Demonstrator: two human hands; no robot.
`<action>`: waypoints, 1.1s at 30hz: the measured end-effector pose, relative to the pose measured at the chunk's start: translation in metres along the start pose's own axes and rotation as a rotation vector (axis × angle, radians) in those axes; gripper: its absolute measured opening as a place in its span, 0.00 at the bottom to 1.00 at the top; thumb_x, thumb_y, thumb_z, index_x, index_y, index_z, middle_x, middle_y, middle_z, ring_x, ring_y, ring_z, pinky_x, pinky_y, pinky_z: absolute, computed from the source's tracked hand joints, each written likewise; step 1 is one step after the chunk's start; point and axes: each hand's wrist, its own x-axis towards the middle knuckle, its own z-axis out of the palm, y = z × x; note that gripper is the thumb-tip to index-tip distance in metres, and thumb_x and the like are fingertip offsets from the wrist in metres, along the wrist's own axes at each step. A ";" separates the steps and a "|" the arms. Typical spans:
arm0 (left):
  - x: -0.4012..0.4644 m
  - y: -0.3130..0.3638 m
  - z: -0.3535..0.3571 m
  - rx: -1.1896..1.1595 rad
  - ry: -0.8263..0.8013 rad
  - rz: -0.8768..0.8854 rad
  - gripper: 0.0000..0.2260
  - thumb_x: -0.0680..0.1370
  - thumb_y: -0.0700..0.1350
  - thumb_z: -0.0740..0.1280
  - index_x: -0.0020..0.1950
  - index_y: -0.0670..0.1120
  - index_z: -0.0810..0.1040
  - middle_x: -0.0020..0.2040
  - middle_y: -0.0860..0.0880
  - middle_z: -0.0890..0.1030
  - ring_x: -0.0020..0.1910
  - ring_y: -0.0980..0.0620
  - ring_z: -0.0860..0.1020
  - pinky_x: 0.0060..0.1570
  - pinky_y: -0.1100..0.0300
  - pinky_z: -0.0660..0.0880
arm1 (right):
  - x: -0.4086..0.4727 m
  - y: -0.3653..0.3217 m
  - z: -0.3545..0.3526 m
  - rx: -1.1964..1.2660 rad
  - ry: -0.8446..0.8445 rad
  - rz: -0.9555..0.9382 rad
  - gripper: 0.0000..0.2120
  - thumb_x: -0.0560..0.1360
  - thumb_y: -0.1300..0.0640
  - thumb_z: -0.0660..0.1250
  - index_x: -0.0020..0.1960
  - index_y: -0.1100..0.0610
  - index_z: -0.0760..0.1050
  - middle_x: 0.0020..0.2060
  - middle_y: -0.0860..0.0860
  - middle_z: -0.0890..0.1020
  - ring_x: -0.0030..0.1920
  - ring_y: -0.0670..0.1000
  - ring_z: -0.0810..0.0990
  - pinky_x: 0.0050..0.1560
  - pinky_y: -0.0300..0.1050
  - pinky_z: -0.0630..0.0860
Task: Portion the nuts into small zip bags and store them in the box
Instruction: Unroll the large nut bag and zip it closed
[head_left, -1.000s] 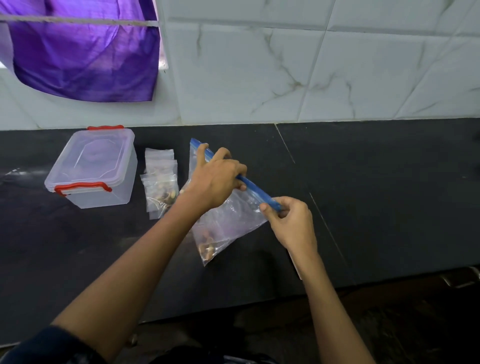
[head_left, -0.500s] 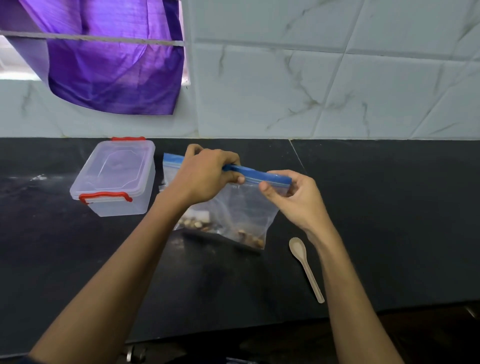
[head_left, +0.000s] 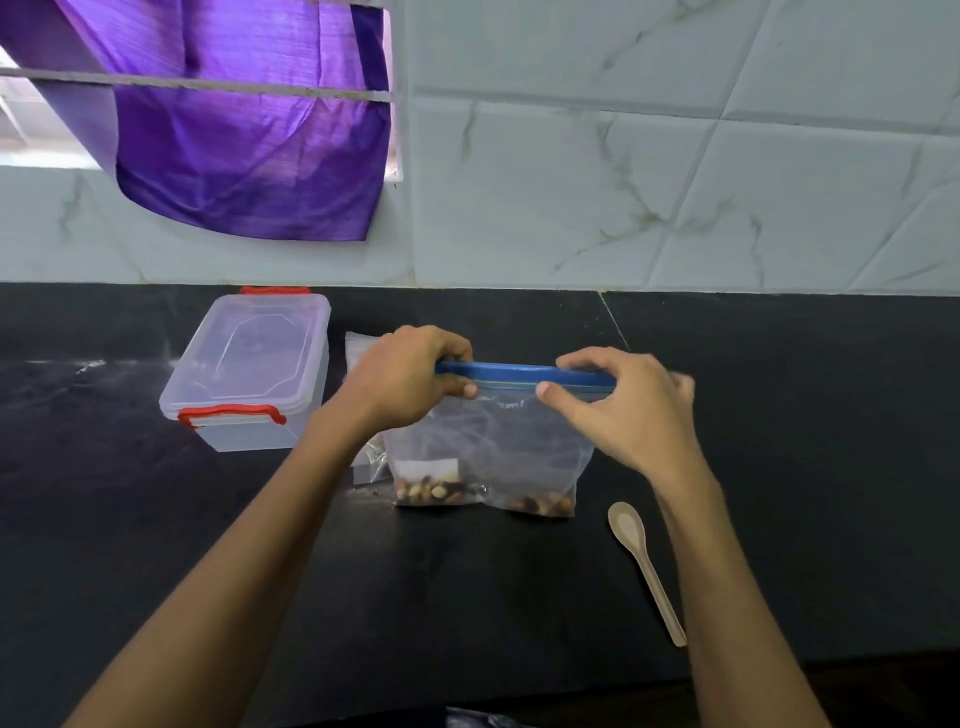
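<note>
So both my hands are on the blue zip strip (head_left: 524, 375) of the big clear bag (head_left: 488, 441). My left hand (head_left: 410, 379) is curled over the strip's left end, thumb underneath and fingers wrapped over the top. My right hand (head_left: 618, 410) pinches the strip's right part, thumb in front and the fingers behind it. The strip runs level between the two grips, and the bag hangs from it with its bottom resting on the black counter (head_left: 467, 597). The nuts (head_left: 436, 491) lie in two small heaps along the bag's bottom. Left of the bag stands the clear box (head_left: 254, 369), lid on, with red clips. Between box and bag a few small zip bags (head_left: 363, 348) show behind my left hand. Right of the bag's lower corner lies a pale spoon (head_left: 647, 566), bowl toward the bag.
</note>
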 end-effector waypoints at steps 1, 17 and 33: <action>0.001 0.001 0.000 0.009 0.005 0.010 0.09 0.73 0.48 0.71 0.36 0.51 0.73 0.32 0.53 0.72 0.32 0.53 0.68 0.32 0.60 0.62 | 0.002 -0.006 0.000 -0.124 0.022 -0.086 0.15 0.70 0.36 0.66 0.53 0.41 0.77 0.48 0.35 0.77 0.55 0.41 0.70 0.66 0.51 0.55; -0.041 -0.068 0.028 -0.797 0.016 -0.178 0.17 0.70 0.35 0.71 0.54 0.50 0.74 0.45 0.54 0.83 0.47 0.58 0.82 0.41 0.67 0.78 | 0.004 0.030 -0.007 0.368 -0.223 0.073 0.48 0.53 0.42 0.76 0.71 0.47 0.64 0.61 0.42 0.73 0.62 0.44 0.71 0.63 0.43 0.66; -0.045 -0.038 0.033 -0.784 0.636 -0.003 0.02 0.73 0.44 0.67 0.43 0.49 0.79 0.38 0.59 0.83 0.38 0.61 0.81 0.42 0.69 0.77 | -0.006 0.028 0.010 0.720 0.213 -0.046 0.10 0.73 0.67 0.68 0.43 0.52 0.78 0.39 0.45 0.82 0.40 0.39 0.81 0.41 0.33 0.77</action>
